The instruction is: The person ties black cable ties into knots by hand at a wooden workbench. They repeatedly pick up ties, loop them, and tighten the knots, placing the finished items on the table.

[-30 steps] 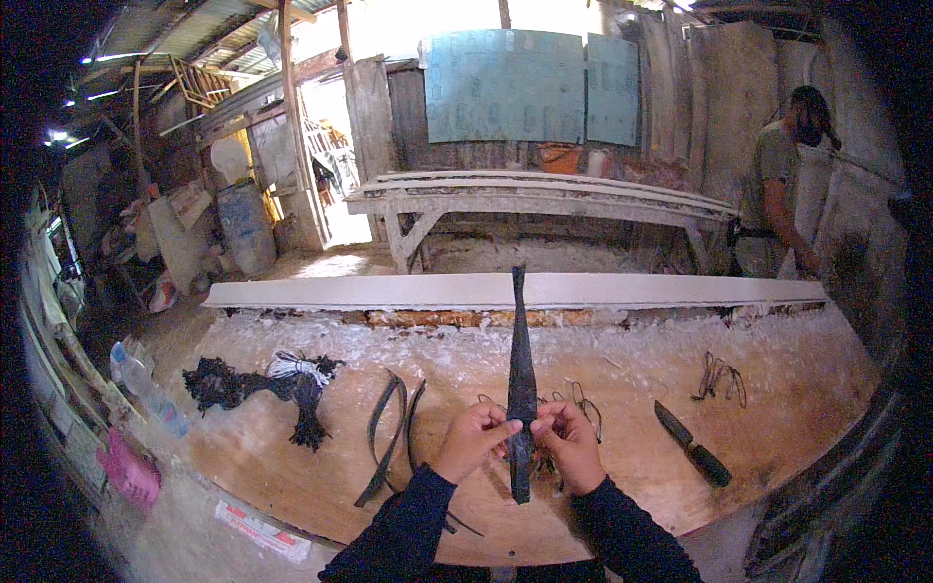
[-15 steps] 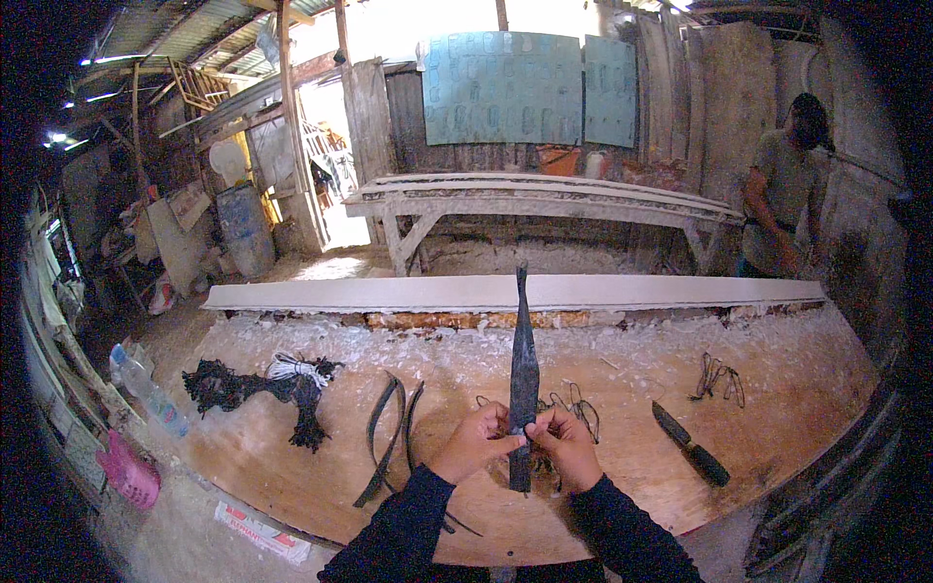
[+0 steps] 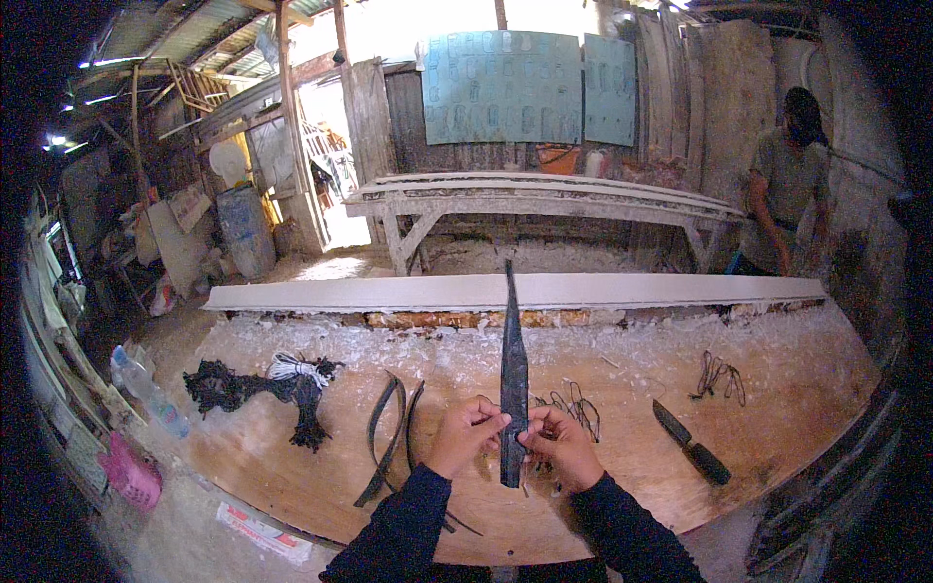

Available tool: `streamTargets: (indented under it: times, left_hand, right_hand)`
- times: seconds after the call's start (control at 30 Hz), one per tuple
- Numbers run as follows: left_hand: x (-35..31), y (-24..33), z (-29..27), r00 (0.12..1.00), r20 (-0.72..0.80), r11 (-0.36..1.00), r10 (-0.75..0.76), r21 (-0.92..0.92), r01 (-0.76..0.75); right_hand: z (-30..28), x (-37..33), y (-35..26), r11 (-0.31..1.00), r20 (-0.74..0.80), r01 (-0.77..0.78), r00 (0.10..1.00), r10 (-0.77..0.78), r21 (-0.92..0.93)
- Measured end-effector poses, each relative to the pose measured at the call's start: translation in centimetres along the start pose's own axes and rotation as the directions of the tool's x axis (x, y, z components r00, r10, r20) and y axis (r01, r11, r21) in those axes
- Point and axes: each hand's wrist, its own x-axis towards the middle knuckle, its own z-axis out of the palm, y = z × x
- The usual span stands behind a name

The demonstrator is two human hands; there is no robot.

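A long black strip (image 3: 515,369), which looks like rubber, stands nearly upright in front of me, tapering to a thin tip at the top. My left hand (image 3: 470,433) pinches its left edge near the lower end. On the opposite edge, my right hand (image 3: 561,445) grips it between thumb and fingers. Behind the right hand lie thin dark cord loops (image 3: 579,410), partly hidden. Curved black strips (image 3: 385,437) rest on the wooden table to the left of my hands. A knife (image 3: 688,442) with a black handle lies to the right.
On the tabletop (image 3: 603,515) sit a bundle of black cords (image 3: 243,387), a white cord bundle (image 3: 299,367) and more cord loops (image 3: 719,377). A long white board (image 3: 632,291) spans the far edge. A plastic bottle (image 3: 148,391) stands left. A person (image 3: 789,185) stands back right.
The black strip has shifted slightly left and turned, showing a narrower face. My left fingers have moved a little up. The person at back right has moved their arms.
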Motion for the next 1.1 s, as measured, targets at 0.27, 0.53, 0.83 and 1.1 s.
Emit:
streamTargets:
  times: [0.27,0.53,0.83,1.1]
  left_hand:
    - [0.3,-1.1,-0.1,0.995,0.014,0.995,0.098,0.034,-0.098]
    - [0.6,-1.5,-0.7,0.998,-0.007,0.997,0.069,-0.046,-0.069]
    - [0.6,-1.3,0.1,0.983,0.183,1.0,-0.009,-0.02,0.013]
    - [0.6,-2.6,0.0,0.995,0.087,0.991,0.038,0.126,-0.049]
  right_hand:
    - [0.3,0.0,0.3,0.999,-0.087,0.032,0.996,-0.036,-0.043]
    - [0.1,0.0,0.0,0.978,-0.137,0.107,0.982,-0.132,-0.18]
    - [0.3,0.3,0.6,0.982,-0.119,0.175,0.976,-0.182,-0.074]
    - [0.2,0.1,0.7,0.961,-0.166,0.129,0.971,-0.173,-0.245]
